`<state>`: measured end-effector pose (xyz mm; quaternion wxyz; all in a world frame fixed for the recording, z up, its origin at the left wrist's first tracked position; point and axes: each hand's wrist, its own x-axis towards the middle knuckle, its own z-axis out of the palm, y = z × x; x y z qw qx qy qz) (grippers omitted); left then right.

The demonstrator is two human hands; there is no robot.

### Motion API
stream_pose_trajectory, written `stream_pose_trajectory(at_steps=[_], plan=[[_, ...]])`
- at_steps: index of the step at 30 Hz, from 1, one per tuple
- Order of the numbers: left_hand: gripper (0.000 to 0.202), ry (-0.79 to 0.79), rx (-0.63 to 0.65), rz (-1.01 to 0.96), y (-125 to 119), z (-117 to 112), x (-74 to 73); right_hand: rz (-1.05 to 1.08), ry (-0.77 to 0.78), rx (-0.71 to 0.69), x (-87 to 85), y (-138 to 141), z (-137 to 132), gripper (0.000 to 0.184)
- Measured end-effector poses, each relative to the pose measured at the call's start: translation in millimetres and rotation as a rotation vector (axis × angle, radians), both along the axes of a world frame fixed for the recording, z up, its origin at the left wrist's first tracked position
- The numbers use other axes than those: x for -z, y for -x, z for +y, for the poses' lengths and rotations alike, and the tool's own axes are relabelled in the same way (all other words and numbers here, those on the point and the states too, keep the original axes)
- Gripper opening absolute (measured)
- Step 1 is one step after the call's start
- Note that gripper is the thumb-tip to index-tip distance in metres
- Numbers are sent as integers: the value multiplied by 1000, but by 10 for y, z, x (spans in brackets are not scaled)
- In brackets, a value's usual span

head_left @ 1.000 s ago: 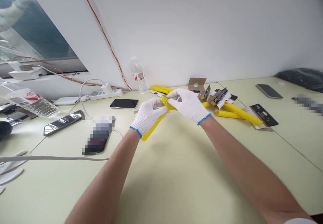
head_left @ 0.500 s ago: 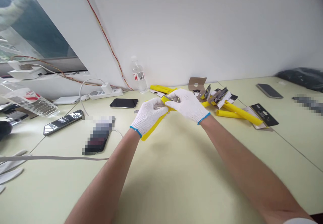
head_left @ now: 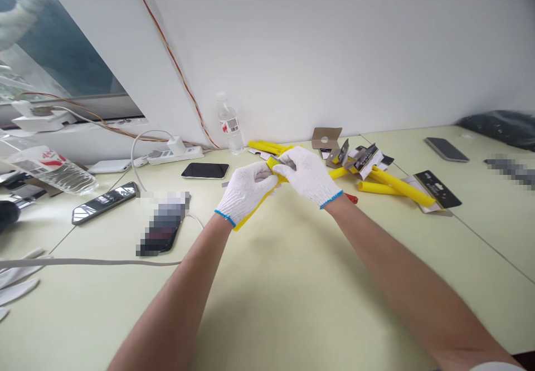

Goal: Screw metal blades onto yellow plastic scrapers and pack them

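Both of my hands wear white knitted gloves with blue cuffs and meet above the table. My left hand (head_left: 246,190) is closed around a long yellow plastic piece (head_left: 273,162), whose lower edge shows along the palm down to the wrist. At its upper end, the fingers of my right hand (head_left: 307,176) pinch the piece, where a narrow grey part shows. Most of the piece is hidden by the gloves, so I cannot tell its exact kind. A thin grey strip (head_left: 225,184) sticks out left of my left hand. A red object (head_left: 351,198) partly shows beside my right wrist.
Yellow tubes (head_left: 403,188) and torn card packaging (head_left: 368,160) lie to the right. A water bottle (head_left: 230,126) stands by the wall; another bottle (head_left: 50,165) lies far left. Several phones, including a black one (head_left: 204,170), a power strip (head_left: 178,155) and cables are around.
My right hand has shifted slightly left and turned at the wrist, uncovering the red object beside it. My left hand keeps its hold, almost unmoved.
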<state>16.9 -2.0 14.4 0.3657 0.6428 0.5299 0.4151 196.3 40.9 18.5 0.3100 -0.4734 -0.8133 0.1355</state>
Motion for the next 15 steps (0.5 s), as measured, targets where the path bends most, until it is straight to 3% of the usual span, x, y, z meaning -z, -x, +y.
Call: stream_pose_trajectory(at_steps=[3, 8, 15], plan=[[19, -38, -11, -17, 5, -10, -1, -13, 5, 7, -20, 3, -29, 35], [25, 66, 17, -95, -17, -29, -27, -25, 17, 18, -54, -24, -21, 36], [35, 144, 10, -116, 27, -12, 83, -13, 81, 50, -89, -135, 73, 55]])
